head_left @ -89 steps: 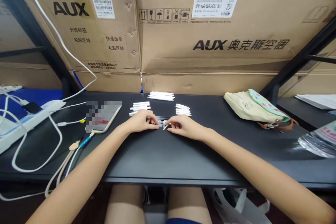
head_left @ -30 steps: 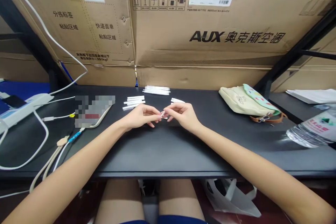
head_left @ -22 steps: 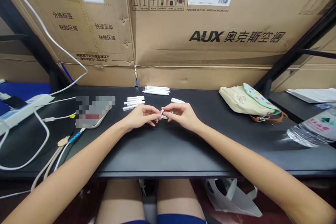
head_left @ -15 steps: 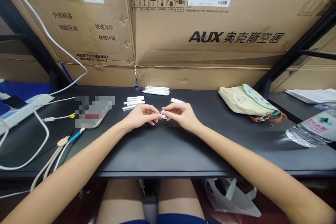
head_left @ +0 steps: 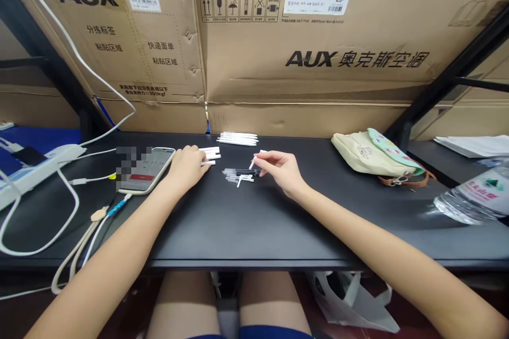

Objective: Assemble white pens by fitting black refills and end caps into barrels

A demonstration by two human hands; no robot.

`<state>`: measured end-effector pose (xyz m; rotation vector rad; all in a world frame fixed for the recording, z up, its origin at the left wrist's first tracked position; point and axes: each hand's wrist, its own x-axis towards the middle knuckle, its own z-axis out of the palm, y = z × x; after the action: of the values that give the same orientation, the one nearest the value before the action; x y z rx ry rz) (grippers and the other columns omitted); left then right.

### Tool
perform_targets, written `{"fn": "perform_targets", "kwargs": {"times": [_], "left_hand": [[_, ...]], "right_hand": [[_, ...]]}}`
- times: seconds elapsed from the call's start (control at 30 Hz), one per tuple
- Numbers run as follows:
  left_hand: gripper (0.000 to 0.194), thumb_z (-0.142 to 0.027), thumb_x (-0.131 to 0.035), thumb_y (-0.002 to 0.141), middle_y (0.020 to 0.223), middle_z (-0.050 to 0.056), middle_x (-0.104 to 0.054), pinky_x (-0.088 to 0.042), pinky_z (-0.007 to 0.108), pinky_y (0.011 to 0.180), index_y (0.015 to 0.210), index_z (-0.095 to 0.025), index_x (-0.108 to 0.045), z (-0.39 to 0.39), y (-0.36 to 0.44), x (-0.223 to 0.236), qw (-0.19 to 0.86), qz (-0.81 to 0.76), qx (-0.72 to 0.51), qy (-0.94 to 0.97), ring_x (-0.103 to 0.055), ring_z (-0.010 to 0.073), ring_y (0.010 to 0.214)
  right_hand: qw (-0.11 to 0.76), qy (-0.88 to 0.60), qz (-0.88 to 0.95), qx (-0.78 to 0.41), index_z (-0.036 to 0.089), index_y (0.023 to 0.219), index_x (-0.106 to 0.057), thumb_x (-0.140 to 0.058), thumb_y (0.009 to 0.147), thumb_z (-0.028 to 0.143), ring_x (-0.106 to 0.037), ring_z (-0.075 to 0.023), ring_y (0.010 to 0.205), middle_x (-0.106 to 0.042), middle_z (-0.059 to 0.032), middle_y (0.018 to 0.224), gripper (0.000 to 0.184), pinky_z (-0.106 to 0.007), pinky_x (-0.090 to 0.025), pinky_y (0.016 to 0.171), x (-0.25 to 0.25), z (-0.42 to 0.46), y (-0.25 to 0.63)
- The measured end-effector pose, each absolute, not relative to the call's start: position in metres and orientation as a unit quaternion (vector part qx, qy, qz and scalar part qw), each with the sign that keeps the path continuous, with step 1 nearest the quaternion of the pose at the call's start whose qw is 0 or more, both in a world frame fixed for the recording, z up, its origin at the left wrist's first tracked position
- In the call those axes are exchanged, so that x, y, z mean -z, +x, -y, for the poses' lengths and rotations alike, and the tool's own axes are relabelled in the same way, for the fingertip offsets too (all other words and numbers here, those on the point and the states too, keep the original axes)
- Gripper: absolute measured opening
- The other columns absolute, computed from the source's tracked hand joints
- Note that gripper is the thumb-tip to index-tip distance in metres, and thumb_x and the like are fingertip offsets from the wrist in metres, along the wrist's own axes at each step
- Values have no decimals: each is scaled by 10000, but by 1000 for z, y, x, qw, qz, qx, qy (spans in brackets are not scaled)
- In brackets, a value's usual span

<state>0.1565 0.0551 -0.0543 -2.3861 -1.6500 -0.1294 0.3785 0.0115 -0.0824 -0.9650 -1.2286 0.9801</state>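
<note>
A: What's the right hand (head_left: 280, 170) doing?
B: Pinching a thin white tube (head_left: 252, 163) by one end, just above some black refills (head_left: 239, 172).
A: How will it handle?
B: Light, stiff, probably slippery. Hold it near the middle.
A: And the left hand (head_left: 185, 168)?
B: Its fingers lie against the short white tubes (head_left: 209, 153) beside the phone (head_left: 147, 177). I can't tell whether they're gripping.

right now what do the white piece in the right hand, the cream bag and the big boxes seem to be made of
The white piece in the right hand looks like smooth moulded plastic, by its even sheen, though it is small. The cream bag looks like matte woven canvas, soft and slumped. The boxes look like corrugated cardboard, with brown creased flaps.
</note>
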Motion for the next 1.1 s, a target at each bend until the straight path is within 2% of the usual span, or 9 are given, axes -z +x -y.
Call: {"fn": "perform_targets", "kwargs": {"times": [0.1,0.2,0.3,0.4,0.53,0.77,0.93,1.0,1.1], "left_hand": [[221,-319,-530,804,892,139,-648,-420,352,723,767,-150,-668,-56,156,56,87,546,60,-831,-580,300,899],[224,-337,-543,792,798,103,-671,-431,339,702,692,-163,-643,-57,156,57,2,527,115,-842,-608,269,813],[228,-367,-567,778,770,72,-690,-454,326,723,812,-159,-653,-56,161,57,-112,506,261,-814,-632,228,762],[401,-403,-627,735,860,84,-706,-484,327,764,1033,-135,-627,-50,173,59,-279,447,390,-755,-652,212,790],[439,-456,-692,676,922,110,-701,-517,340,768,953,-118,-662,-39,189,64,-469,361,403,-698,-655,235,863],[347,-392,-705,692,859,87,-704,-550,318,674,922,-133,-689,-27,201,72,-524,321,351,-706,-655,219,807],[384,-397,-717,681,915,99,-707,-564,316,676,959,-133,-693,-26,201,72,-550,323,369,-676,-659,237,860],[401,-397,-733,662,936,103,-706,-571,326,679,959,-131,-693,-29,199,72,-555,330,386,-659,-662,241,861],[423,-393,-743,654,966,110,-703,-577,326,684,984,-135,-687,-32,196,72,-557,330,418,-638,-657,256,907]], "right_hand": [[612,-418,522,-422,153,724,-721,-781,563,344,-544,-101,531,-670,-27,680,257,-260,-510,492,82,-12,379],[616,-419,516,-422,155,728,-722,-780,568,336,-528,-86,486,-675,-22,680,249,-259,-503,492,80,-13,382],[623,-426,516,-405,157,727,-723,-772,583,327,-526,-82,471,-675,-19,671,228,-253,-493,488,78,-14,384],[637,-422,519,-383,158,734,-722,-764,599,323,-529,-84,472,-679,-21,681,217,-252,-479,483,76,-15,386],[652,-409,522,-367,158,738,-718,-765,602,326,-539,-91,485,-686,-28,706,221,-256,-470,486,74,-16,387],[634,-391,570,-347,169,750,-713,-744,642,346,-531,-96,488,-664,-18,691,209,-266,-486,478,73,-10,383],[531,-345,723,-277,194,827,-702,-620,788,316,-602,-151,751,-645,-56,881,152,-284,-526,613,75,-2,383],[464,-335,782,-248,215,1017,-659,-603,801,301,-598,-173,875,-613,-73,1028,239,-312,-535,705,76,-1,384],[393,-315,834,-226,236,1350,-381,-680,728,291,-545,-223,1069,-500,-111,1260,693,-365,-526,816,81,0,383]]}}
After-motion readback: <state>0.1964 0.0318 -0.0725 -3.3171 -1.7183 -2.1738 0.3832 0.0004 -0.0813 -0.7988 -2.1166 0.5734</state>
